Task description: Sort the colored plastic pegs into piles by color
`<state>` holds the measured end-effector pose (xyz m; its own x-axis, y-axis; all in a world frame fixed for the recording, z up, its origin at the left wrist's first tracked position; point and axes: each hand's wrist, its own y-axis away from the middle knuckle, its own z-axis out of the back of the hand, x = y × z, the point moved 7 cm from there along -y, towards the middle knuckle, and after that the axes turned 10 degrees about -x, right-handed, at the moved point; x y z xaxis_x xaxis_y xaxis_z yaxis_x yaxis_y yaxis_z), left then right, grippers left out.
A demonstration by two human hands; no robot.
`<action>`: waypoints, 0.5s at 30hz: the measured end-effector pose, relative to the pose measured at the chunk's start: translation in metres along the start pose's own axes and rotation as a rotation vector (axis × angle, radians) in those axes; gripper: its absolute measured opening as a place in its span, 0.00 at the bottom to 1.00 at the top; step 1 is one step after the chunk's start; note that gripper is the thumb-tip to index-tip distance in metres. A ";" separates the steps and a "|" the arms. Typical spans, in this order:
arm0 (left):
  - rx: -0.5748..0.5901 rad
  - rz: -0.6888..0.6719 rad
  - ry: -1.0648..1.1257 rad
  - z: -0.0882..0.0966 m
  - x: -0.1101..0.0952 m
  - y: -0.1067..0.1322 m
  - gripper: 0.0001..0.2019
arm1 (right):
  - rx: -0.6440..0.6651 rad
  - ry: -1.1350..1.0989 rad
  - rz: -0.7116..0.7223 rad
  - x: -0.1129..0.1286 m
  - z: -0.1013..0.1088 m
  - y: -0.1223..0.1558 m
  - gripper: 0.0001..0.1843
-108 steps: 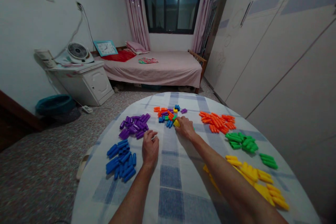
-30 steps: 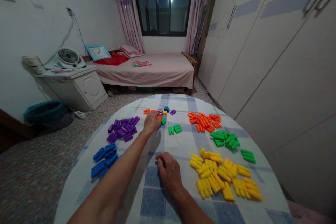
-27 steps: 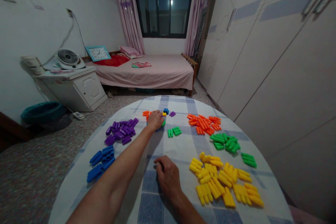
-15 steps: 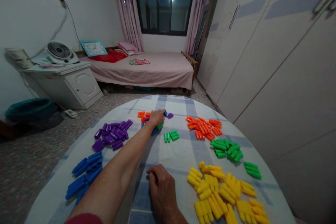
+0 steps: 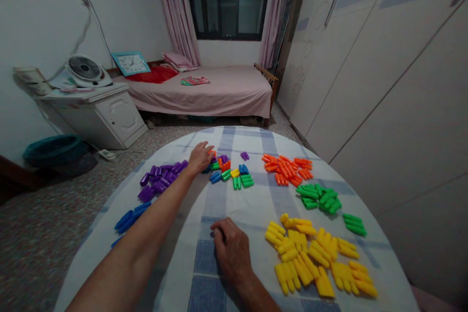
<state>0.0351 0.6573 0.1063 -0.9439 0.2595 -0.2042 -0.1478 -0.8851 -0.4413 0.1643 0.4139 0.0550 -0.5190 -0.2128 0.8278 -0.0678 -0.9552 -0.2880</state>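
My left hand (image 5: pixel 201 157) reaches far across the table, its fingers stretched out and apart over orange plastic pieces at the left edge of a mixed group. In that group lie a blue piece (image 5: pixel 215 177), a yellow piece (image 5: pixel 234 173), a green piece (image 5: pixel 247 181) and more colours, shaped like joined fingers. A small purple piece (image 5: pixel 244 155) sits apart behind them. My right hand (image 5: pixel 233 248) rests on the cloth nearer me, fingers loosely curled with nothing visible in them. The left forearm hides part of the blue pile (image 5: pixel 132 217).
Piles of purple pieces (image 5: pixel 161 179), orange pieces (image 5: pixel 285 169), green pieces (image 5: pixel 321 197) and yellow pieces (image 5: pixel 307 253) lie around the checked tablecloth (image 5: pixel 175 253). Beyond the table are a bed (image 5: pixel 219 92), a cabinet (image 5: pixel 122 117) with a fan (image 5: pixel 86 69), and a wardrobe (image 5: pixel 373 83).
My left hand has moved left from the blue piece, uncovering the mixed group with its yellow and blue pieces. My right hand stays resting on the cloth. The view has shifted slightly.
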 end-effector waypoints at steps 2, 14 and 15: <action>0.090 0.047 -0.052 -0.010 0.022 -0.003 0.21 | 0.000 0.002 -0.004 0.000 0.000 0.000 0.12; 0.141 0.011 -0.022 -0.018 0.006 0.031 0.21 | 0.001 0.003 -0.001 0.001 0.001 0.000 0.12; 0.128 0.043 0.003 -0.016 0.007 0.034 0.21 | 0.002 0.002 -0.001 0.001 0.001 0.000 0.12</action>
<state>0.0284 0.6352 0.0756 -0.9494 0.2208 -0.2233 -0.1434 -0.9375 -0.3171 0.1645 0.4134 0.0561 -0.5206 -0.2112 0.8272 -0.0671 -0.9558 -0.2863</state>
